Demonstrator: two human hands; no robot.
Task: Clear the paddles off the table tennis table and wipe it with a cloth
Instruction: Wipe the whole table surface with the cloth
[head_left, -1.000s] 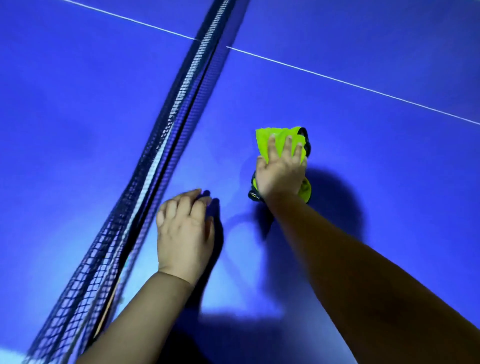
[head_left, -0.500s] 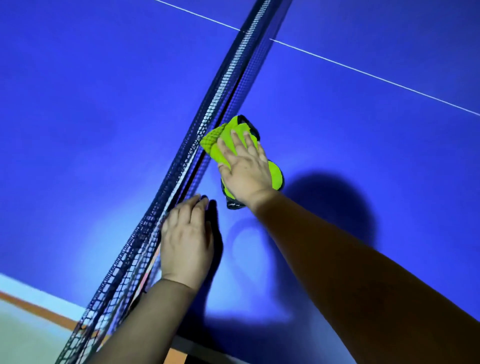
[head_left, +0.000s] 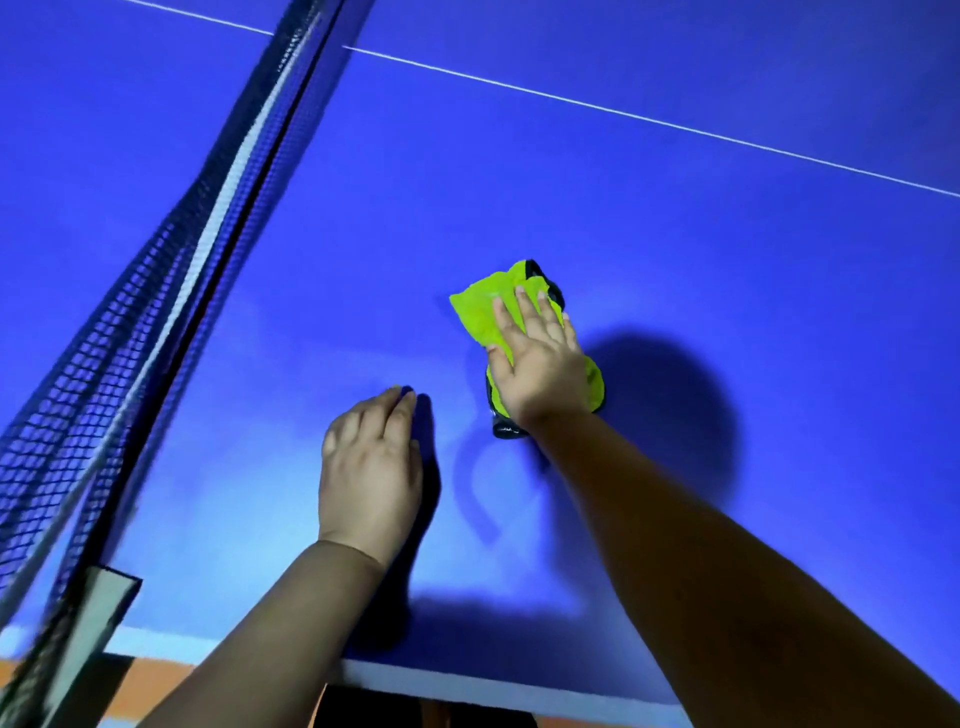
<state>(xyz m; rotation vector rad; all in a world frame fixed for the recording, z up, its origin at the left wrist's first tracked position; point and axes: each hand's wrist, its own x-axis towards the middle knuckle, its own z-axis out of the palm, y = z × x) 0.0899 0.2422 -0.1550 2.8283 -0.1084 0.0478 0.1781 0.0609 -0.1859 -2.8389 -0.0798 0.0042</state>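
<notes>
The right hand (head_left: 540, 364) covered the middle of the crumpled lime-green and black cloth (head_left: 478, 312); the black mesh net (head_left: 104, 364) was blurred near the lower-left edge.

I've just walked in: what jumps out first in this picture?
The bright green cloth glows against the deep blue table, pressed flat under the right hand near the middle of the view. The left hand rests on the table beside it, and the black net runs up the left side.

Your lime-green cloth (head_left: 480, 317), dark-trimmed and bunched, lay pressed flat on the blue table (head_left: 727, 234), somewhat in from its near edge.
</notes>
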